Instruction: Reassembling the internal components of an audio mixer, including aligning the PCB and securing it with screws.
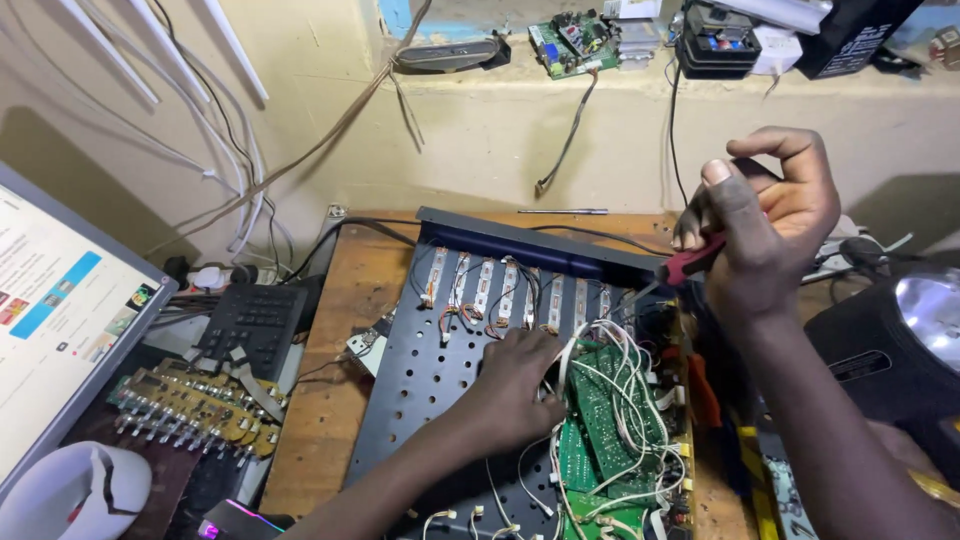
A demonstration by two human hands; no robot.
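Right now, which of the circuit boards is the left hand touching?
The green circuit board under white wires inside the open metal case; the left hand rests against it. The others lie apart.

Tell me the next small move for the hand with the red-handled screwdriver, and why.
Probably lower the tip straight down into the chassis corner. The right hand grips the red-handled screwdriver with its shaft angled at the back right corner of the perforated black metal chassis, beside the white wire bundle. The left hand rests flat on the chassis, bracing it.

I see a matt dark perforated metal chassis on a worn, rough wooden table, holding glossy green circuit boards.
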